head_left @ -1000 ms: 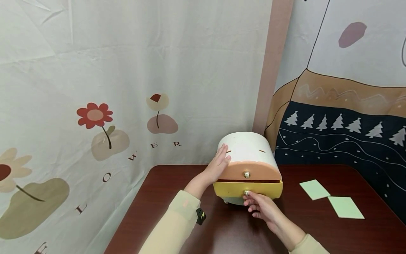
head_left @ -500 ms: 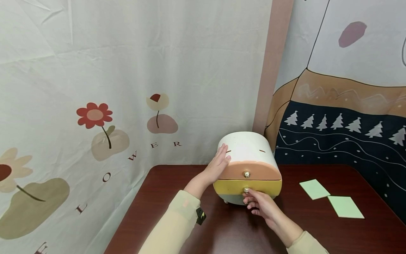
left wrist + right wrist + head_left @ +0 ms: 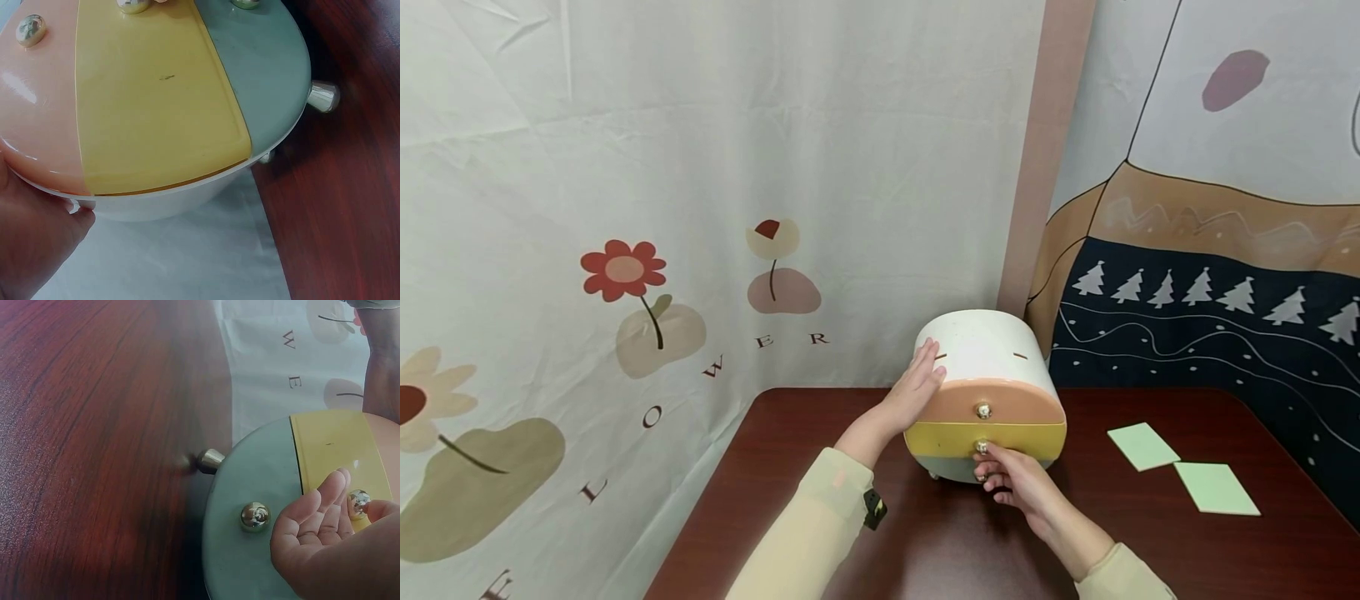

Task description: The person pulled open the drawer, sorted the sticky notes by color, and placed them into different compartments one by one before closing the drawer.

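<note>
A small rounded cabinet with a white shell stands on the table, its three drawer fronts stacked. The peach drawer is on top, the yellow drawer in the middle, and the green drawer at the bottom, each with a shiny round knob. My left hand rests against the left side of the white shell, fingers extended. My right hand pinches the yellow drawer's knob between thumb and fingers. The yellow front sits level with the other two.
Two pale green paper squares, one nearer the cabinet and one closer to the front, lie on the dark red wooden table to the right. A printed cloth hangs behind the table.
The yellow drawer, slightly out a second ago, has slid back into the cabinet as my right hand moved inward with its knob. My left hand has stayed on the shell.
</note>
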`<state>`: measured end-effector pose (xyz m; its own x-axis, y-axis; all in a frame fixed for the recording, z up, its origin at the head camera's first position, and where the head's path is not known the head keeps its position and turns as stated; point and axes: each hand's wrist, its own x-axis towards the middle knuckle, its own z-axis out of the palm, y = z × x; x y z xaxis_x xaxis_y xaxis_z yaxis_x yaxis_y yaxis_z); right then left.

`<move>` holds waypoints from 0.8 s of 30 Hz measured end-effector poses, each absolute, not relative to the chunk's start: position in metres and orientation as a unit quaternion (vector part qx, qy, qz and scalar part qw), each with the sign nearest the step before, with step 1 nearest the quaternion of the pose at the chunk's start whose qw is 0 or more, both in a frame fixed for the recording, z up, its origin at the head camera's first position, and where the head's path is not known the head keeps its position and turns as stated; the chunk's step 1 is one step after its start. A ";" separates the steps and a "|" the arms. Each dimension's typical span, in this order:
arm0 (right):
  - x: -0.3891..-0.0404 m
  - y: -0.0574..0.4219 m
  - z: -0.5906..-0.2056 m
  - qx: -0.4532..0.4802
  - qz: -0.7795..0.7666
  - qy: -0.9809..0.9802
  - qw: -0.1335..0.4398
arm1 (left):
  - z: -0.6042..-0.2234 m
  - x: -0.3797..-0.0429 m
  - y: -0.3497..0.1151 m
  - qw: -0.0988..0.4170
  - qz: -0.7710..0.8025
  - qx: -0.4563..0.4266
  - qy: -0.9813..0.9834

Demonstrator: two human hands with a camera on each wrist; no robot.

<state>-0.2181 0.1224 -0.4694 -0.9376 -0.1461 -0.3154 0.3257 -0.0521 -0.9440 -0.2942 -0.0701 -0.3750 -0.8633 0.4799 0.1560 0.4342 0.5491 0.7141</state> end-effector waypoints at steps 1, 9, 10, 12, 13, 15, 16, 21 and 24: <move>-0.218 0.122 -0.469 0.067 -0.722 0.669 0.163 | -0.375 -0.294 -0.070 0.029 0.399 0.260 0.879; -0.217 0.123 -0.470 0.063 -0.717 0.674 0.168 | -0.375 -0.294 -0.070 0.030 0.399 0.259 0.879; -0.217 0.124 -0.470 0.060 -0.715 0.675 0.169 | -0.375 -0.295 -0.070 0.030 0.398 0.259 0.880; -0.216 0.125 -0.470 0.057 -0.713 0.678 0.171 | -0.376 -0.295 -0.070 0.029 0.399 0.259 0.879; -0.216 0.126 -0.470 0.056 -0.712 0.679 0.172 | -0.376 -0.295 -0.070 0.029 0.399 0.260 0.879; -0.215 0.127 -0.471 0.055 -0.708 0.682 0.173 | -0.377 -0.295 -0.070 0.029 0.401 0.261 0.878; -0.214 0.128 -0.472 0.055 -0.707 0.684 0.171 | -0.377 -0.295 -0.070 0.030 0.402 0.261 0.877; -0.209 0.133 -0.475 0.062 -0.698 0.694 0.166 | -0.377 -0.296 -0.070 0.028 0.401 0.261 0.878; -0.206 0.136 -0.479 0.065 -0.693 0.696 0.174 | -0.377 -0.296 -0.070 0.030 0.400 0.258 0.879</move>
